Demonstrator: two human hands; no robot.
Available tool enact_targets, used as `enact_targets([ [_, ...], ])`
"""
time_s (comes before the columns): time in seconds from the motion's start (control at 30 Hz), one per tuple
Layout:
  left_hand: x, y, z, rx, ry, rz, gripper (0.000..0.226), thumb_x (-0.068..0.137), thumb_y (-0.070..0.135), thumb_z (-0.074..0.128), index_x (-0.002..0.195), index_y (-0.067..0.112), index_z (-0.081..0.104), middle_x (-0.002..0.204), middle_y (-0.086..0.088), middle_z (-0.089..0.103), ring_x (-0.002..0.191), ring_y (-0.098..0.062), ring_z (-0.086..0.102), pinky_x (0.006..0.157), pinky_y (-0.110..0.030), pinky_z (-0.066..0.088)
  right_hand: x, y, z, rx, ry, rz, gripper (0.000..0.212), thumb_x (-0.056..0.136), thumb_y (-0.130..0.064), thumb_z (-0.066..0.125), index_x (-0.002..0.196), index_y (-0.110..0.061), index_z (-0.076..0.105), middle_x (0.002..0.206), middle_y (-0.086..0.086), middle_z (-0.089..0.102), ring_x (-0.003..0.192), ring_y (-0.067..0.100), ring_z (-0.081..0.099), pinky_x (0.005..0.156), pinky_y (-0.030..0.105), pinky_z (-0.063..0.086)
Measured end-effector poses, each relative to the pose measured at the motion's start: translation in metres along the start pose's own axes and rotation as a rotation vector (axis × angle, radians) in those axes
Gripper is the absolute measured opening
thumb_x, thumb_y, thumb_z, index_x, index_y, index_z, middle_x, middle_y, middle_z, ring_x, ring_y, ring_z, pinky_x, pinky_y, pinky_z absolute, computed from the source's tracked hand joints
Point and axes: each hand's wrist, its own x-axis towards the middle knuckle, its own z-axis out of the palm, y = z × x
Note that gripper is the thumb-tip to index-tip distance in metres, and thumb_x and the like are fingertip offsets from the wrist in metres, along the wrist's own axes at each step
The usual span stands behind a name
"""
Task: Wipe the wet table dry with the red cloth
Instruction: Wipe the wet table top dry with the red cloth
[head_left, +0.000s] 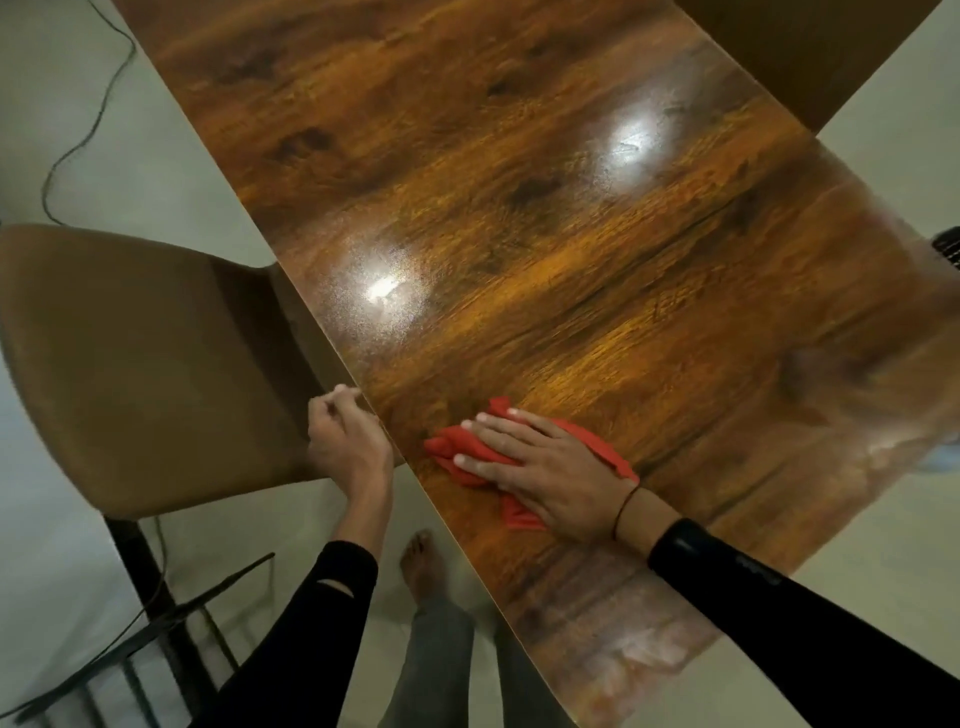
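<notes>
Black sleeves (810, 603) reach in from the bottom edge, with a bare foot (423, 561) on the pale floor between them. The right hand (545, 473) lies flat, fingers straight, pressing the red cloth (457, 441) onto the wooden table (519, 208) near its left edge. The left hand (345, 441), loosely curled and holding nothing, hangs just beside that edge, over a tan chair (145, 364) drawn close to the table. A dark cable (78, 140) trails across the floor beyond.

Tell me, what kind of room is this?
Probably a home dining area: a long wood-grain table, a tan upholstered chair pulled up beside it, and a pale tiled floor with a cable trailing across it.
</notes>
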Motion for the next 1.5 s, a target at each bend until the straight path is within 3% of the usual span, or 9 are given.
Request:
enact_targets([
  [0.1,-0.011,-0.018,-0.005,-0.042,-0.044,-0.169,0.032,0.111,0.038,0.046,0.098,0.021,0.070,0.075,0.002,0.066,0.070,-0.015,0.062,0.066,-0.034,0.046,0.008,0.029,-0.016,-0.003,0.060,0.087,0.055,0.115,-0.027,0.041,0.169,-0.029,0.033,0.179,0.005,0.019,0.167,0.023,0.014,0.134,0.050,0.015],
  [0.27,-0.034,-0.034,-0.008,-0.129,-0.322,-0.336,0.038,0.114,0.041,0.046,0.099,0.015,0.070,0.101,-0.009,0.073,0.098,-0.029,0.068,0.094,-0.046,0.057,0.048,0.023,-0.027,-0.025,0.162,0.325,0.053,0.113,-0.024,0.045,0.166,-0.026,0.041,0.175,0.008,0.030,0.164,0.027,0.023,0.132,0.052,0.021],
  [0.5,-0.062,-0.034,-0.014,-0.277,-0.374,-0.466,0.053,0.114,0.052,0.039,0.122,0.014,0.075,0.119,-0.012,0.078,0.112,-0.032,0.075,0.091,-0.043,0.063,-0.013,-0.049,0.028,-0.013,-0.001,-0.080,0.063,0.110,-0.032,0.051,0.169,-0.031,0.030,0.180,0.007,0.017,0.167,0.026,0.011,0.135,0.051,0.009],
  [0.7,-0.082,-0.039,-0.024,-0.261,-0.467,-0.410,0.063,0.115,0.058,0.028,0.130,0.019,0.075,0.124,-0.006,0.079,0.117,-0.025,0.072,0.100,-0.046,0.058,-0.060,-0.017,0.024,-0.093,-0.137,-0.237,0.057,0.117,-0.040,0.031,0.172,-0.034,0.018,0.181,0.004,0.007,0.168,0.022,0.002,0.135,0.050,0.009],
  [0.8,-0.087,-0.042,-0.024,-0.299,-0.487,-0.443,0.063,0.113,0.064,0.027,0.138,0.025,0.070,0.127,0.001,0.077,0.113,-0.016,0.071,0.086,-0.036,0.055,-0.044,-0.001,0.010,-0.095,-0.062,-0.118,0.055,0.117,-0.035,0.033,0.171,-0.034,0.023,0.180,0.005,0.013,0.168,0.022,0.009,0.134,0.050,0.014],
  [0.97,-0.092,-0.054,-0.026,-0.350,-0.536,-0.445,0.063,0.110,0.069,0.031,0.134,0.028,0.072,0.125,0.001,0.080,0.119,-0.019,0.072,0.093,-0.037,0.057,-0.030,-0.047,0.020,-0.074,0.135,0.253,0.056,0.111,-0.025,0.046,0.167,-0.027,0.039,0.176,0.009,0.029,0.164,0.027,0.024,0.131,0.052,0.023],
  [1.13,-0.104,-0.062,-0.030,-0.426,-0.569,-0.456,0.068,0.108,0.068,0.039,0.145,0.018,0.066,0.135,-0.008,0.075,0.128,-0.029,0.070,0.110,-0.048,0.056,-0.089,-0.115,0.060,-0.082,-0.030,0.143,0.068,0.106,-0.047,0.036,0.171,-0.029,0.024,0.180,0.009,0.010,0.168,0.028,0.006,0.134,0.054,0.010],
  [1.27,-0.123,-0.071,-0.037,-0.386,-0.622,-0.430,0.069,0.109,0.071,0.031,0.133,0.023,0.075,0.126,-0.003,0.080,0.123,-0.024,0.072,0.108,-0.045,0.057,-0.131,-0.100,0.064,-0.191,-0.127,0.031,0.091,0.100,-0.063,0.055,0.173,-0.032,0.012,0.181,0.007,-0.001,0.168,0.028,-0.002,0.134,0.053,0.005],
  [1.5,-0.153,-0.098,-0.041,-0.480,-0.697,-0.428,0.072,0.108,0.074,0.024,0.146,0.029,0.066,0.136,0.002,0.076,0.131,-0.021,0.070,0.111,-0.047,0.054,-0.087,-0.080,0.044,-0.139,0.133,0.362,0.056,0.115,-0.033,0.040,0.170,-0.031,0.030,0.178,0.009,0.024,0.166,0.026,0.017,0.134,0.050,0.015],
])
